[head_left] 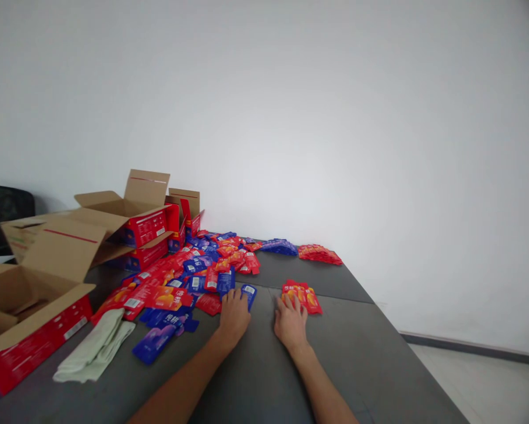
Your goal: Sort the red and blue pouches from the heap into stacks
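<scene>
Your right hand [291, 323] lies with its fingers spread over the near edge of the small red packets [312, 301], right of the mixed pile [202, 263]. Your left hand [235, 318] is curled at the pile's near right edge, by a blue packet [249, 292]; you cannot tell whether it grips anything. The packets look light, thin and bendable, their printed faces probably slick, so loose layers may slide over the worktop [343, 341]. Take the red ones by opposite side edges, pressing gently to avoid creasing them.
</scene>
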### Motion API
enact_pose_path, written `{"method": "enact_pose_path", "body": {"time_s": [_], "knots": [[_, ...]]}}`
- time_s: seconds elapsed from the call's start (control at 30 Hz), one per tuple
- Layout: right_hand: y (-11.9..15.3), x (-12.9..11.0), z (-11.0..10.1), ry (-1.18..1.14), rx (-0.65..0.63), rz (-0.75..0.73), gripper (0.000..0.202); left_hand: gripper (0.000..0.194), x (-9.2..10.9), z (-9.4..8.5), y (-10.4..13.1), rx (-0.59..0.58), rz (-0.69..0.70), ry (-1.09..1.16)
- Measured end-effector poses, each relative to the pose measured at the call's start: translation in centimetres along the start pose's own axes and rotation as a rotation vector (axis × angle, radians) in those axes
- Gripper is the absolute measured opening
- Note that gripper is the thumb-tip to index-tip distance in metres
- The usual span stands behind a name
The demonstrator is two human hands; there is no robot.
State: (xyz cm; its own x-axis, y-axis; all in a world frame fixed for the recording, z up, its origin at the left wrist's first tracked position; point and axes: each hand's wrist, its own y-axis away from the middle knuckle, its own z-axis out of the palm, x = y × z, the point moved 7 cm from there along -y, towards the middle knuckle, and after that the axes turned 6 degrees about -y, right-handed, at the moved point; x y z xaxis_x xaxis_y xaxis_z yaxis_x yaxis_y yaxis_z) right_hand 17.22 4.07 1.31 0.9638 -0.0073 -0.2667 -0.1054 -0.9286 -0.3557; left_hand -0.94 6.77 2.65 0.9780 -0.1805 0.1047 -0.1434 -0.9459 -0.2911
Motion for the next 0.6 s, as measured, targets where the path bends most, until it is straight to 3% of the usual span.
{"method": "enact_pose_path", "body": {"time_s": [0.17,0.37,0.5,0.6], "knots": [[0.2,0.8,0.8,0.026,-0.033,0.031,0.043,0.032,-3.3,0.5,0.9,-0.035,-0.028,-0.072],[0.5,1.0,0.4,0.038,-0.042,0.063,0.042,0.041,-4.5,2.0,0.7,-0.086,-0.032,-0.040],[0.6,-0.5,-0.1,0.018,-0.048,0.019,0.042,0.040,-4.7,2.1,0.5,-0.103,-0.011,0.011],[0.8,-3.0,-0.3,-0.038,-0.049,-0.078,0.038,0.035,-5.0,1.3,0.9,-0.030,-0.039,0.010]]}}
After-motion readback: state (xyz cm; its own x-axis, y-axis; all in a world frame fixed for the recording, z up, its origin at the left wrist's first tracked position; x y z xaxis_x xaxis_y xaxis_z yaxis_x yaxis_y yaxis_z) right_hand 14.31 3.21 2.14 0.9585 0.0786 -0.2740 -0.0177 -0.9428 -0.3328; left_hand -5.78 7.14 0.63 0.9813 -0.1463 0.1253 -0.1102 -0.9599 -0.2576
